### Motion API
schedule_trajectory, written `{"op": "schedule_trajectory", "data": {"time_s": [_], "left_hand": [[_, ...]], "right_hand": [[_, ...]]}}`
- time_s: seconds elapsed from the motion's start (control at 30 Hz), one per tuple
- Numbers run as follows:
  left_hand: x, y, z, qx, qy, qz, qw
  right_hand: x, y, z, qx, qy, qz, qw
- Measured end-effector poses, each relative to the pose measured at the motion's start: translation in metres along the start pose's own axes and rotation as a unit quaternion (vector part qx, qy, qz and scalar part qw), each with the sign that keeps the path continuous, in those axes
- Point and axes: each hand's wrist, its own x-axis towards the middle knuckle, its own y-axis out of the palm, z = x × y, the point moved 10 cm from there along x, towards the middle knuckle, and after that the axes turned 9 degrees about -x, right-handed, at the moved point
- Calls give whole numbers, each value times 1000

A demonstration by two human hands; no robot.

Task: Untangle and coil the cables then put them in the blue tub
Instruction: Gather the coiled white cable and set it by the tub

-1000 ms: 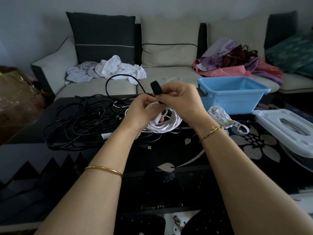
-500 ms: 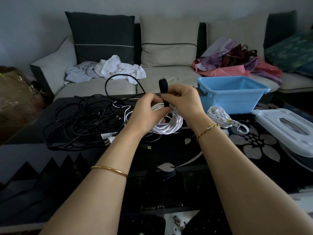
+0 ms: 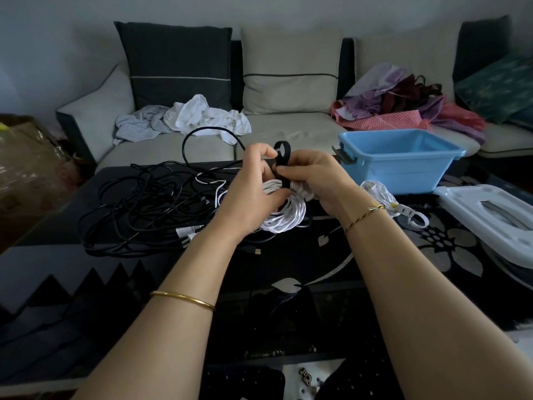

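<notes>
Left hand and right hand pinch strap around white coil.

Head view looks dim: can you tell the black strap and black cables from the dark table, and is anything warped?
Head view: dim, flat light; black strap stands out against the white coil; black cables partly merge with the table; the sofa bows near the edges.

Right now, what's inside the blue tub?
The blue tub shows only bare blue inner walls; no cable is visible. Its near wall hides the bottom, so I cannot tell what lies there. One tied white coil lies outside by its front.
</notes>
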Motion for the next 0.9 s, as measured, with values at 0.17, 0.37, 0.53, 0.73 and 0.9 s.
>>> {"op": "schedule_trajectory", "data": {"time_s": [0.17,0.37,0.53,0.73,0.9], "left_hand": [[-1,1,0,7,-4,-2,1000],[-4,8,-4,33,6,29,999],[-3,8,0,54,-2,32,998],[-2,6,-2,76,5,27,997],[0,1,-6,74,8,-2,997]], "right_hand": [[2,0,1,-13,-13,-10,1000],[5,0,-8,-42,17,14,999],[3,9,-19,-29,58,37,997],[-7,18,-37,-15,147,98,984],[-8,17,-32,27,154,78,985]]}}
